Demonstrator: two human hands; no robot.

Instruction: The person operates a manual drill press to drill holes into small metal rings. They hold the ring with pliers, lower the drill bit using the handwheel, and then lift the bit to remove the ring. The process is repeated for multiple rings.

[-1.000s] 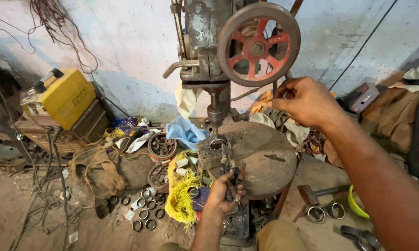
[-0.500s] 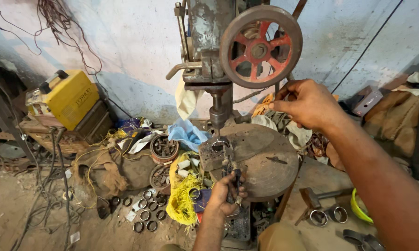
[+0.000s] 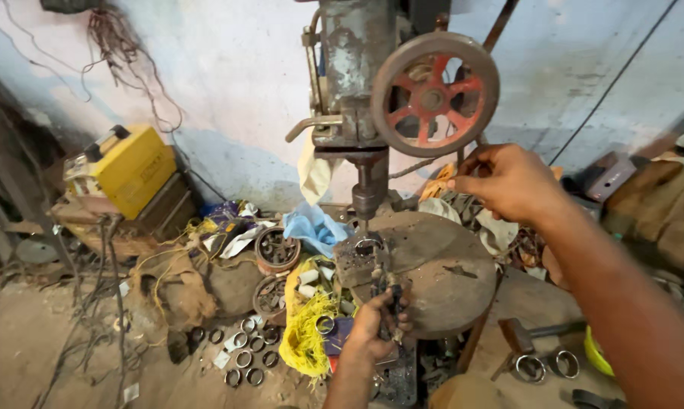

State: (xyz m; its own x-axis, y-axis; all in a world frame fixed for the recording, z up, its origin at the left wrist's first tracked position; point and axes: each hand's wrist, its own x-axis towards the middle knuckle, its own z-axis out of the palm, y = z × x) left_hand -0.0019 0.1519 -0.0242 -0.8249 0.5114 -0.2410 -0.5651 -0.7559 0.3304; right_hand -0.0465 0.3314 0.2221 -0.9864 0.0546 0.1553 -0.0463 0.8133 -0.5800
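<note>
While left hand (image 3: 374,326) is clamped on the vise handle (image 3: 392,297) at the round drill table (image 3: 440,265), right hand (image 3: 508,182) grips the feed lever (image 3: 471,160) beside the red-spoked wheel (image 3: 434,95).

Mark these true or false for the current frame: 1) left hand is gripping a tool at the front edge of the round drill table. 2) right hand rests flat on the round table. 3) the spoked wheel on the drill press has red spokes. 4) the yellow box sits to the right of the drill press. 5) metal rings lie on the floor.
1) True: the left hand grips a dark tool at the front of the round table.
2) False: the right hand is raised beside the spoked wheel, off the table.
3) True.
4) False: the yellow box sits left of the drill press.
5) True: metal rings lie on the floor.
</note>
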